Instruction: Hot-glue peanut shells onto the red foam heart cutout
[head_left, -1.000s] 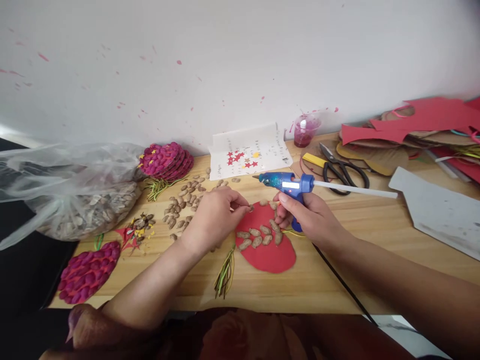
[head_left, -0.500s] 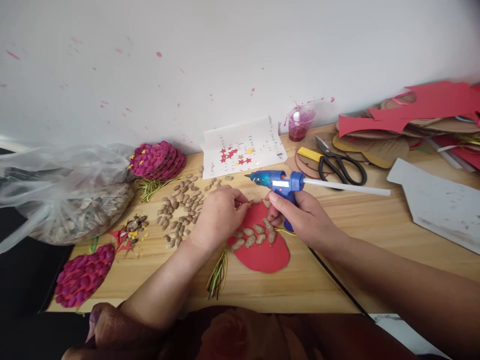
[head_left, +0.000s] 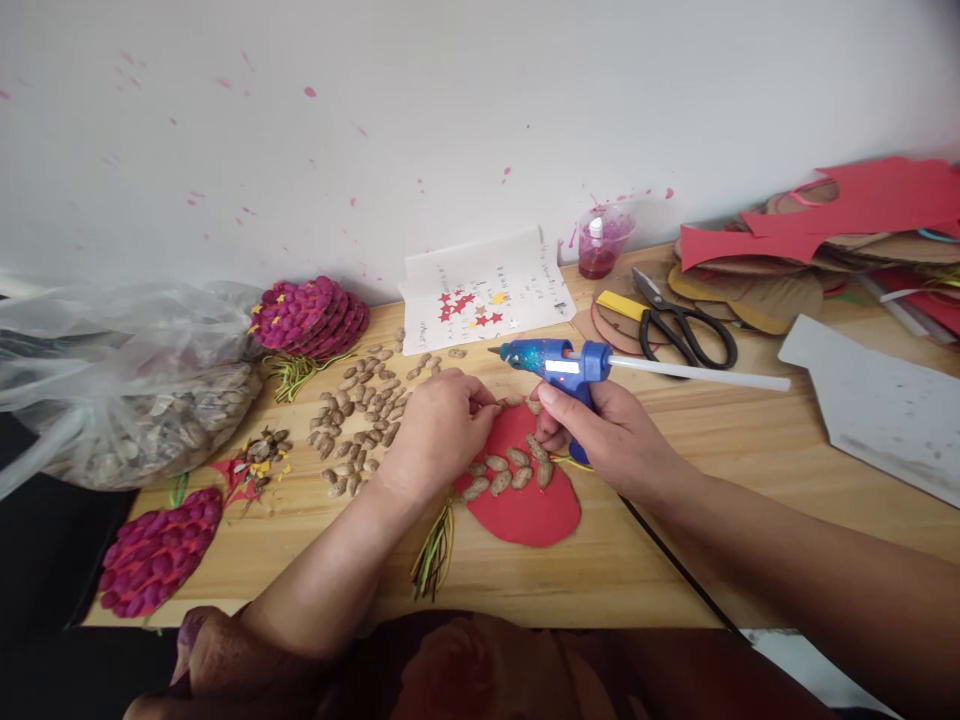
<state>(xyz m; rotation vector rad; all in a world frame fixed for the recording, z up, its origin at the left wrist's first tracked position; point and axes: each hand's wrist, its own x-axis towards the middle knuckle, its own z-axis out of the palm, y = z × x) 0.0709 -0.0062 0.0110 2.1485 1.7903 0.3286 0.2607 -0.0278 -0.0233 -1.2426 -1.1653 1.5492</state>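
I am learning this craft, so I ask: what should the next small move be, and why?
Probably the left hand should press gently at the upper edge of the red card: its fingertips are there, beside a peanut, and the right hand holds the glue gun with its tip off the card.

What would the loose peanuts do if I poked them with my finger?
The loose peanuts would probably rock or roll a little, because their shells look rounded but long and lumpy. They'd likely scatter easily, since they lie unattached on the flat wooden table. They may feel light, as each looks small beside the left hand.
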